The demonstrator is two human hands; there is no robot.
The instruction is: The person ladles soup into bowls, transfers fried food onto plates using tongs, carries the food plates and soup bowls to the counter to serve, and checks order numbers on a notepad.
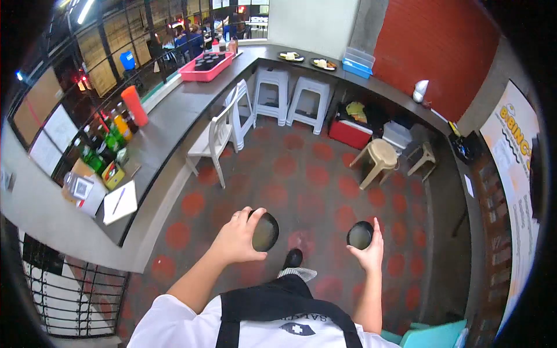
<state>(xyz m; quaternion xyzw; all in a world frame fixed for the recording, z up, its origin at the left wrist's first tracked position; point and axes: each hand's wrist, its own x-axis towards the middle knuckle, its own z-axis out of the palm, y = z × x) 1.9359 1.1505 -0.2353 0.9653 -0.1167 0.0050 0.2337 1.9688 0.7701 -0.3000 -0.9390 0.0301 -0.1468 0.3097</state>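
Person is standing w/ two small round black dishes held out over the red-dotted floor (325,174). Left hand (238,235) is wrapping fingers over the rim of the left dish (266,232), thumb on top. Right hand (371,252) is cupping the right dish (360,235) from below, fingers spread upright. Both dishes are well apart from the pink tray (206,66) on the counter (168,124), far ahead-left; left hand is nearer it.

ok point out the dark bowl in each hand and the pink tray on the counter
dark bowl in left hand (266,232), head view, on its inner face
dark bowl in right hand (360,235), head view, on its inner face
pink tray (200,73), head view, on its near side wall
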